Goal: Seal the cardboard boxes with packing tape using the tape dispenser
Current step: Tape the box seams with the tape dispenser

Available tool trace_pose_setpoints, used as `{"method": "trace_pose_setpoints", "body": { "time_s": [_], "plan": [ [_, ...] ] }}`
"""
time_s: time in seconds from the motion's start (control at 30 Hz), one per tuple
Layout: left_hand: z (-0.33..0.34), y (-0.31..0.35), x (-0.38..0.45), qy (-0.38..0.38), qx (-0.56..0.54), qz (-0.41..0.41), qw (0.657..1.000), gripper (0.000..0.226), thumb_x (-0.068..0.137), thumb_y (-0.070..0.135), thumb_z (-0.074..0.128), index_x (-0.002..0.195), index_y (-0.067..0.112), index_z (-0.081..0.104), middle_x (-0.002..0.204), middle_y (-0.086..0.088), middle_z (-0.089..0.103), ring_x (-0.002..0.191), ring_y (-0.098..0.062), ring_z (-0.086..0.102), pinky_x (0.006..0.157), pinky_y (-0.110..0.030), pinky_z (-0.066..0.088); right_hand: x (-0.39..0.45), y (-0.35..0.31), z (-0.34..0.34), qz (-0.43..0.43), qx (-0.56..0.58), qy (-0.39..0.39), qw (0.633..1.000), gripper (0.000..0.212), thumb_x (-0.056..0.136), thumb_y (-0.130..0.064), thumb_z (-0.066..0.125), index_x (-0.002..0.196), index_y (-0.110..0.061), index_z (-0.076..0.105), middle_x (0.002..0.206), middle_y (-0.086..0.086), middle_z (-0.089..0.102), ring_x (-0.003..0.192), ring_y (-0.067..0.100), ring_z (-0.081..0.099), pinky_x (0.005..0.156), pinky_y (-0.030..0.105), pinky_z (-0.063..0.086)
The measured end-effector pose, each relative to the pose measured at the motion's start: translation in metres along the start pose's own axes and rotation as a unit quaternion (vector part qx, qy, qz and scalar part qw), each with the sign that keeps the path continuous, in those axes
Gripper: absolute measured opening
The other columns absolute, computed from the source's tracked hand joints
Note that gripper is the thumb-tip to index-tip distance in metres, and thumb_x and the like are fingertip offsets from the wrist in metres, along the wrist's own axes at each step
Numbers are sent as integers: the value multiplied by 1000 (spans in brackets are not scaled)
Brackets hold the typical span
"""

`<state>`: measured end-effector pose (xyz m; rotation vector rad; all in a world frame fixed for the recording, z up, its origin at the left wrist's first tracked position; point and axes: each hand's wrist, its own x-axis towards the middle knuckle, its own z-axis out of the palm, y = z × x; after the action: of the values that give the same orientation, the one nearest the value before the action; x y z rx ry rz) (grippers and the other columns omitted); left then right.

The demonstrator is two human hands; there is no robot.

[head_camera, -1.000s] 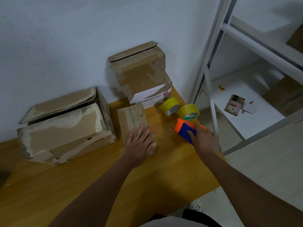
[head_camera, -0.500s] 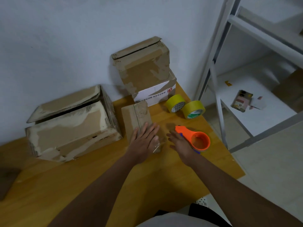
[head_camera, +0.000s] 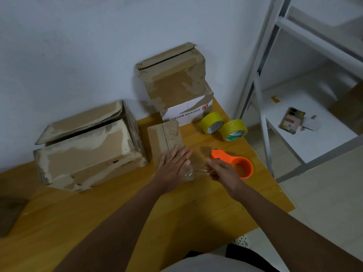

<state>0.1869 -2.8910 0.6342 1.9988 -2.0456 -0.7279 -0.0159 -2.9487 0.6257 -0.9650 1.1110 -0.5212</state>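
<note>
Head view: taping the small box, tape end in hand.
L hand (head_camera: 172, 167) fingers flat & spread on small cardboard box (head_camera: 167, 142), long axis running away from fingers. R hand (head_camera: 222, 169) fingers pinch clear glossy tape; orange plastic dispenser (head_camera: 235, 163) just beyond them on wooden counter (head_camera: 117, 222), R hand nearer.

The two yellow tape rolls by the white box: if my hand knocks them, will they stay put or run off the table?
Both yellow tape rolls stand on their rims, so a knock would probably roll them. The nearer one sits close to the table edge and could go over. They look rigid, so dropping likely won't hurt them.
</note>
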Motion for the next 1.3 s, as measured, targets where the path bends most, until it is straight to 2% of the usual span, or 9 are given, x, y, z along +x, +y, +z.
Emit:
{"method": "trace_pose_setpoints", "body": {
  "time_s": [0.07, 0.2, 0.43, 0.57, 0.7, 0.83, 1.0, 1.17, 1.3],
  "plan": [
    [0, 0, 0, -1, 8, 0, 1000, 58, 99, 53, 1, 156, 39, 10, 162, 22, -4, 145, 3, -24, 116, -34, -23, -2, 1, -3, -25, 13, -7, 1000, 17, 93, -21, 63, 83, -7, 63, 74, 5, 60, 67, 13, 55, 60, 18, 47],
    [-1, 1, 0, -4, 8, 0, 1000, 60, 98, 55, -2, 155, 40, 12, 161, 23, -6, 145, 3, -24, 117, -35, -22, -5, 1, -1, -59, 0, 17, 998, 17, 95, -8, 59, 79, -4, 63, 71, 7, 62, 62, 12, 54, 58, 19, 45],
    [-13, 2, -3, -29, -36, 5, 999, 57, 101, 50, 6, 156, 35, 13, 164, 17, 0, 146, 2, -20, 119, -39, -18, -13, 2, -4, -93, -38, 35, 994, 15, 94, -6, 60, 86, 5, 65, 67, 8, 61, 64, 18, 46, 61, 28, 39],
    [-16, 0, -4, -55, -21, 10, 998, 51, 107, 42, 16, 157, 34, 12, 164, 16, -4, 146, 0, -22, 119, -41, -18, -18, -7, -9, -95, -82, -7, 992, 12, 93, -6, 61, 90, 5, 65, 69, 10, 61, 63, 17, 47, 60, 25, 39],
    [-17, -1, -5, -60, -5, 25, 998, 53, 106, 45, 19, 157, 34, 11, 164, 15, -5, 146, -1, -23, 118, -41, -20, -19, -13, -7, -113, -173, 17, 978, 16, 98, -11, 55, 90, 0, 64, 78, 7, 67, 63, 12, 59, 60, 17, 43],
    [-16, -2, -4, -54, -1, 25, 998, 53, 106, 46, 16, 157, 33, 11, 165, 14, -3, 148, -4, -20, 120, -44, -16, -17, -16, 1, -145, -302, 50, 941, 24, 103, -18, 43, 91, -6, 60, 88, 1, 67, 72, 17, 63, 69, 32, 47],
    [-15, -4, -2, -52, -19, 17, 998, 52, 106, 45, 14, 157, 33, 12, 164, 15, -1, 148, -3, -18, 120, -45, -14, -16, -17, 11, -170, -336, 71, 924, 26, 105, -20, 37, 89, -7, 54, 73, -3, 60, 62, 20, 61, 61, 38, 45],
    [-16, -3, -2, -54, -49, 18, 997, 61, 100, 54, 11, 157, 32, 15, 165, 14, 1, 147, -1, -18, 119, -40, -18, -18, -8, 19, -167, -317, 105, 928, 25, 105, -18, 35, 96, -2, 51, 74, -1, 60, 57, 6, 50, 53, 25, 30],
    [-18, -2, -4, -57, -38, 23, 997, 57, 104, 50, 13, 157, 31, 14, 165, 12, 0, 148, -2, -18, 119, -39, -19, -21, -1, 22, -167, -287, 124, 935, 23, 105, -16, 36, 99, 0, 52, 75, 7, 59, 59, 9, 49, 51, 19, 32]
  ]
}}
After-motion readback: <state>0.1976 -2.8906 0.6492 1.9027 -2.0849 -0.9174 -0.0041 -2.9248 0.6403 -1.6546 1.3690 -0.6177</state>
